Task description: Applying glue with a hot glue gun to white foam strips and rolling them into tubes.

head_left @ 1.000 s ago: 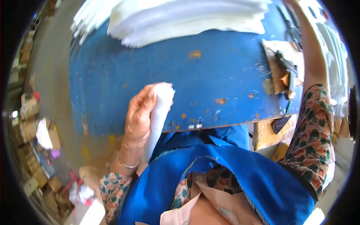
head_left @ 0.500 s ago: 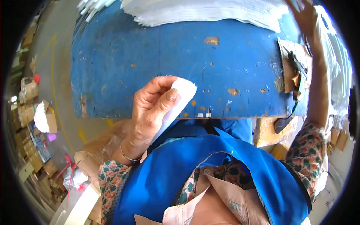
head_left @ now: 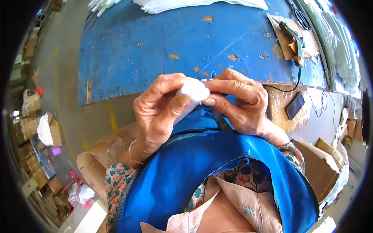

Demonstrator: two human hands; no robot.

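1. Left hand [head_left: 163, 112]: fingers curled and closed around a white roll [head_left: 191, 95], thumb pressed along its side; a thin bangle sits at the wrist.
2. Right hand [head_left: 241, 103]: fingers bent and drawn together, thumb and fingertips pinching the top end of the same white roll.
3. White roll: held between both hands, tilted, its rounded end uppermost; its lower part is hidden behind the left palm.
4. Desk [head_left: 128, 58]: worn blue top, lying just beyond both hands.
5. White sheets [head_left: 194, 4]: stacked at the desk's far edge, well beyond the hands.
6. Dark phone [head_left: 295, 105]: to the right of the right hand, on a brown surface.
7. Blue apron [head_left: 202, 167]: directly below both hands.
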